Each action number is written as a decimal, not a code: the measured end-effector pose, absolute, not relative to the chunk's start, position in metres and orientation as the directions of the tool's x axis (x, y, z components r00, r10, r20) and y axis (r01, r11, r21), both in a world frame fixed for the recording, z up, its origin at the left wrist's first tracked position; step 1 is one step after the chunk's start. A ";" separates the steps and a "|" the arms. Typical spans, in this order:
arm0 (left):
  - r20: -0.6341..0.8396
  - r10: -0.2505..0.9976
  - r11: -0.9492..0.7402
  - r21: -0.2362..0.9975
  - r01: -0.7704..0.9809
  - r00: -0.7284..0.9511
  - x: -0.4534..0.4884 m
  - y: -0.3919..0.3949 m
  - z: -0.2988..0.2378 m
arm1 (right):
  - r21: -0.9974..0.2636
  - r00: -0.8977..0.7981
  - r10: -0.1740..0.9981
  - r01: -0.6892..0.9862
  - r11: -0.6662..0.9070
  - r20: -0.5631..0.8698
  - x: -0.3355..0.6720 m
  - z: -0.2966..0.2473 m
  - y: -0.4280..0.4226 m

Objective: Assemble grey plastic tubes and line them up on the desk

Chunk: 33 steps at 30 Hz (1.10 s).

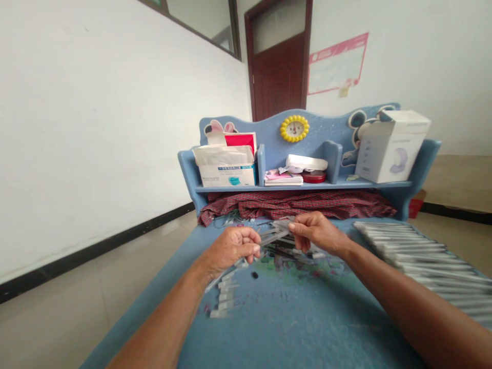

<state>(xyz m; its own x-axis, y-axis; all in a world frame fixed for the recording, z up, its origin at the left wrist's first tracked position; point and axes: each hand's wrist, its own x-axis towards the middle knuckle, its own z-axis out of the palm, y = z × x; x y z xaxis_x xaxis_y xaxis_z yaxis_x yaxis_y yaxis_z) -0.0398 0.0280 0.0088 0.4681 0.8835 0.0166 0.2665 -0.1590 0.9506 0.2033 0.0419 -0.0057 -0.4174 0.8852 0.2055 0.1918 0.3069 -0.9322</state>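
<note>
Both hands are raised over the blue desk [307, 318], a short way apart. A thin, clear, tube-like strip [274, 237] stretches between them. My left hand [234, 247] pinches its near left end with thumb and fingers. At the other end, my right hand [317, 231] is closed on it between thumb and forefinger. Under and behind the hands lies a loose pile of dark and clear thin pieces [286, 252], partly hidden. Small whitish clear pieces [226, 296] form a row below my left hand. One little black piece [254, 275] lies beside that row.
Many long grey-clear tubes [418, 261] lie side by side along the desk's right. A red plaid cloth [300, 204] is bunched under the blue shelf [234, 188]. On the shelf are a mask box [226, 171], a red tin [314, 177] and a white box [390, 148].
</note>
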 end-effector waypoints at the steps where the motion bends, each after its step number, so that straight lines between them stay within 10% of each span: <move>1: 0.015 0.884 -0.158 0.950 0.268 0.468 -0.040 0.028 0.009 | -0.927 -0.397 0.898 0.227 0.297 0.190 0.203 -0.006 0.042; 33: 0.018 0.905 -0.192 0.909 0.371 0.425 -0.029 0.024 0.013 | -0.947 -0.424 0.905 0.273 0.168 0.039 0.202 -0.009 0.044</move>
